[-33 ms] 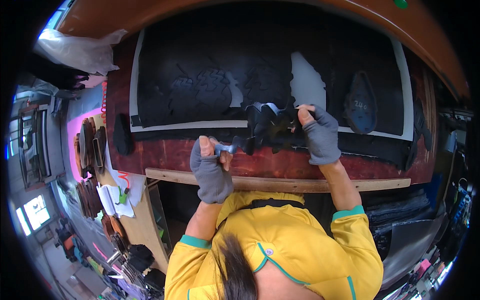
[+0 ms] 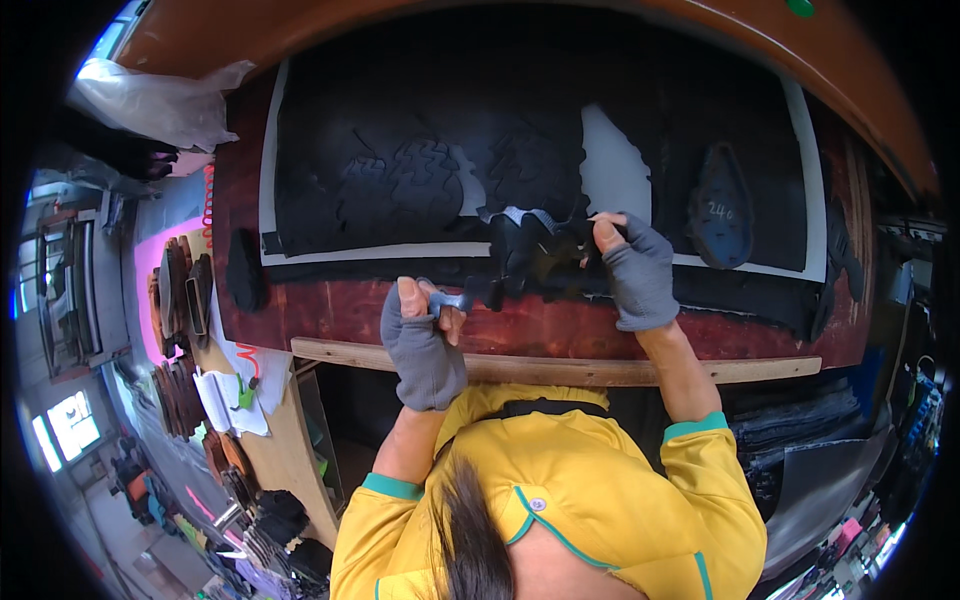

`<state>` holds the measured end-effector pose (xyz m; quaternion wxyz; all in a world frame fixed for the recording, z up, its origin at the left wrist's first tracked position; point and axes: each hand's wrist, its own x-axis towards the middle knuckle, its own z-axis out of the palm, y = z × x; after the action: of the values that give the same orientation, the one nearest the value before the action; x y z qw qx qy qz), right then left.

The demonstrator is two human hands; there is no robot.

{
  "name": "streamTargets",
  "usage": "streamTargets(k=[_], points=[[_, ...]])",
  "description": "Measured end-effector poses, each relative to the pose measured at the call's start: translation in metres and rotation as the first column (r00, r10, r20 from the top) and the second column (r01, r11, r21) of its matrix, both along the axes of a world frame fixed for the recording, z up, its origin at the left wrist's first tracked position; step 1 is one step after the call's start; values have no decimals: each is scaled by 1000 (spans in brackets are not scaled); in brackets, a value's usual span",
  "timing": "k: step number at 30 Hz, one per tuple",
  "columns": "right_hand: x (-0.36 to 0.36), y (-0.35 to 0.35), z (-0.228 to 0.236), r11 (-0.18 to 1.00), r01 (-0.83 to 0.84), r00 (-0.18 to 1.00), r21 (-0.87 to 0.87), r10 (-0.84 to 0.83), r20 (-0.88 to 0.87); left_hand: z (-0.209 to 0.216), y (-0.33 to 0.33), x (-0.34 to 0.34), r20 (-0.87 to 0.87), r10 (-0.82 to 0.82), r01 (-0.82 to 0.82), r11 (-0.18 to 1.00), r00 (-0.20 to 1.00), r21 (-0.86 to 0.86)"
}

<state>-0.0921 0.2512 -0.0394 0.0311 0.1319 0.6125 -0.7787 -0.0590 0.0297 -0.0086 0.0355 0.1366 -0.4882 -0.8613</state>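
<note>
Black material [image 2: 512, 250] blurs beside the right hand [image 2: 642, 278].

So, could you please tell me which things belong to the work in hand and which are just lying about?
Seemingly in use:
- left hand and right hand
- dark jagged piece between them
- black sheet
- dark pointed-oval form

Apparently lying about:
- clear plastic sheeting
- white papers

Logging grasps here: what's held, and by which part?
A jagged black piece: the left hand pinches its left end; the right hand seems to pinch its upper right edge.
</note>
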Motion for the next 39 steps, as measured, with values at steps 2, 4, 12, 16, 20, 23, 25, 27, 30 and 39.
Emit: streamTargets(k=[2,4,12,16,20,23,25,27,30,39], points=[[1,-5,-4,1000,9,1000,3,-9,-23,-2,1,2,72,50,-50,999,996,-2],[1,-12,-8,995,22,999,-94,-18,34,-4,4,3,73,57,-59,998,996,35],[-3,-31,-3,988,-143,978,65,151,-145,-3,14,-4,-49,-277,178,735,960,-655],[-2,-56,10,929,-351,927,-117,328,-180,-3,15,-13,-81,-288,122,622,954,-774],[-18,-76,18,978,-191,951,84,205,-232,-7,-3,-8,-98,-141,39,739,985,-673],[-38,-80,15,954,188,979,-233,-200,-26,-12,-36,-6,-93,2,-53,834,996,-550],[-41,-87,13,995,50,995,-82,-56,-79,-14,-52,-5,-67,17,-39,937,998,-347],[-38,-103,13,999,-18,990,33,23,-141,-11,-72,-6,48,18,-6,970,999,-243],[-40,-140,23,981,-42,973,188,83,-216,-4,-101,-17,-20,-115,87,846,993,-526],[-1,-237,52,821,-213,858,530,417,-301,-24,-159,-36,-58,-410,350,837,910,-420]])
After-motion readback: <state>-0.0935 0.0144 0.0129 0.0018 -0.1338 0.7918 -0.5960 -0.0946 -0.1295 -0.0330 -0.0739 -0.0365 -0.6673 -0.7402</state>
